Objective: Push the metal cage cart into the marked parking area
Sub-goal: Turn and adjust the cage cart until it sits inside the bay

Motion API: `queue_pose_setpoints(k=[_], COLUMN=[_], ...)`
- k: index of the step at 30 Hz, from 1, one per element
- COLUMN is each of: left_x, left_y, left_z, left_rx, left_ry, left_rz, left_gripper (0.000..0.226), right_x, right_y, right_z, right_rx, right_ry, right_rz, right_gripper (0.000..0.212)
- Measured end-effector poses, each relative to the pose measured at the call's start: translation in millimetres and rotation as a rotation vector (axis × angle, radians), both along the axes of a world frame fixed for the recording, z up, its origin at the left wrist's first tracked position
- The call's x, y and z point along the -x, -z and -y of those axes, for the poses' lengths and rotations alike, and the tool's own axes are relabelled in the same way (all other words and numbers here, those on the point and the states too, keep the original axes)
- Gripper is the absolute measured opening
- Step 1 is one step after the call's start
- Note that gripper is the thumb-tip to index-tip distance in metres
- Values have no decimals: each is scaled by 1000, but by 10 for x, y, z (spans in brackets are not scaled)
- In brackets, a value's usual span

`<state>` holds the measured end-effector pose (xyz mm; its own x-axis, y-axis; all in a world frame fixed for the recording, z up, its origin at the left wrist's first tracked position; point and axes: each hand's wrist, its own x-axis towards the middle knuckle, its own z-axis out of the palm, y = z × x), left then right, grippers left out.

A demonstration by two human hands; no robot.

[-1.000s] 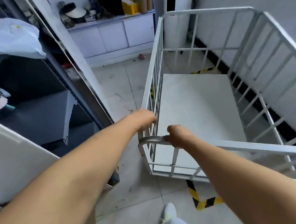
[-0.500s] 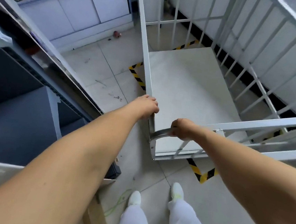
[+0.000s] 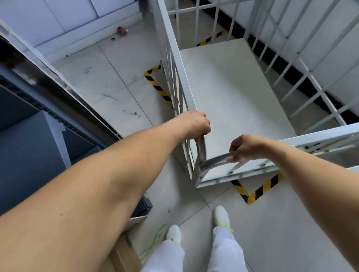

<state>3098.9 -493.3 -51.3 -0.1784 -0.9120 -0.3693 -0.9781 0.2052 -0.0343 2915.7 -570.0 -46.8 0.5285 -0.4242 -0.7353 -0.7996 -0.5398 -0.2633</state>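
The white metal cage cart (image 3: 233, 92) stands in front of me, its barred sides rising left and right and its flat deck bare. My left hand (image 3: 195, 124) grips the top of the cart's near left corner post. My right hand (image 3: 244, 145) is closed on the near top rail beside that corner. Yellow-and-black floor tape marks the parking area: one corner (image 3: 254, 192) shows just outside the cart's near edge, a strip (image 3: 157, 86) runs along its left side, and another piece (image 3: 212, 38) lies at the far end.
A white wall with a black skirting (image 3: 294, 74) runs close along the cart's right side. White cabinets (image 3: 61, 12) stand at the far left. A dark metal shelf unit (image 3: 35, 100) borders the aisle on my left. Cardboard (image 3: 123, 255) lies by my feet.
The cart has rolled forward and swung, so the tape along its left side now shows. My view has tipped down to my feet. Both hands kept their hold.
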Motion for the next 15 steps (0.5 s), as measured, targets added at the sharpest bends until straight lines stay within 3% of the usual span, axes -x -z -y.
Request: queue_pose_setpoints(k=[3,15], left_x=[113,620], left_y=[-8,58], left_z=[53,357], left_rx=[-14,-28], left_ry=[19,119], left_rz=[-30,-41], left_gripper=[22,21], right_x=[113,596], right_y=[-2,41], right_z=[67,282], right_rx=[-22,78], right_ry=[23,208], right_rz=[-18,-60], right_gripper=[18,53])
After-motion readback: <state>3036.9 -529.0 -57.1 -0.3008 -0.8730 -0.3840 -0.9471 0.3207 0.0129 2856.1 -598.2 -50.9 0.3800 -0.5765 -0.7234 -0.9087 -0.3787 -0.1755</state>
